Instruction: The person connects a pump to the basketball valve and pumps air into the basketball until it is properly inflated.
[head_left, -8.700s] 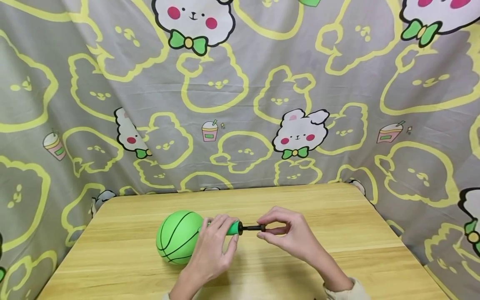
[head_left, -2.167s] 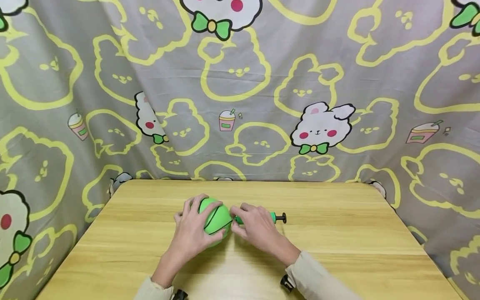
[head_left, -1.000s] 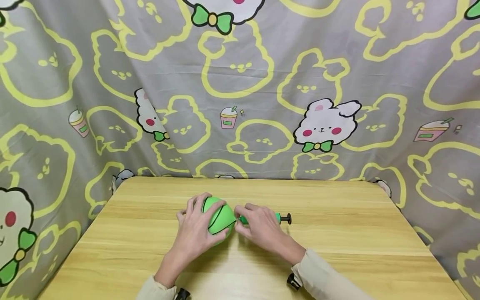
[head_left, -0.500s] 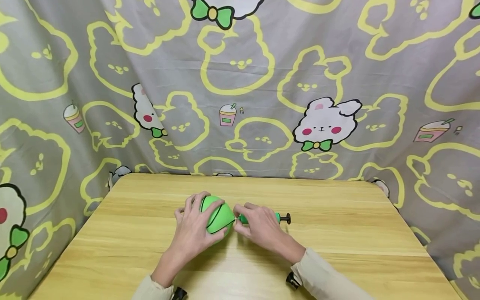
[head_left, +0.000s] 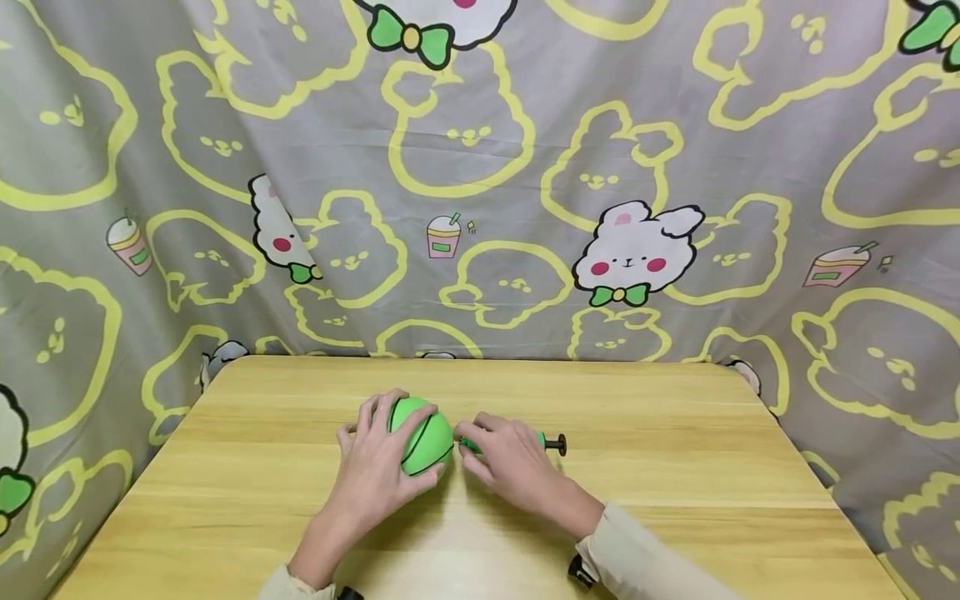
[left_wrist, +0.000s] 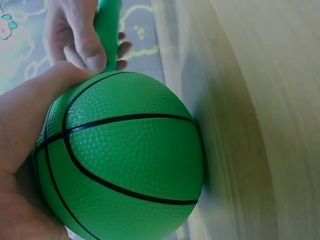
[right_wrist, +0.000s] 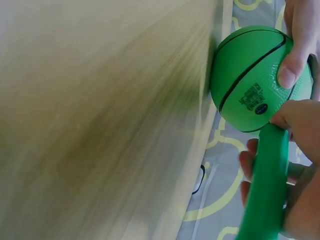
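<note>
A small green basketball (head_left: 429,443) with black seams rests on the wooden table. My left hand (head_left: 373,468) grips it from the left, fingers spread over the top and thumb on the near side. My right hand (head_left: 517,467) holds a green hand pump (right_wrist: 270,175) lying level at the ball's right side, its fingertips around the front end. The pump's black plunger handle (head_left: 561,444) sticks out to the right beyond that hand. Printed marks and a dark oval show on the ball (right_wrist: 250,80) in the right wrist view. Fingers hide the pump's tip; whether it enters the ball, I cannot tell.
The light wooden table (head_left: 675,475) stretches around both hands. Behind and beside it hangs a grey curtain (head_left: 510,208) with yellow cartoon outlines and white bunny faces. Beige sleeves and black wrist straps show at the near side.
Earlier, my left hand held the pump body and my right fingers the plunger handle; now left grips the ball and right the pump's front. Over the last second, the hands hardly change.
</note>
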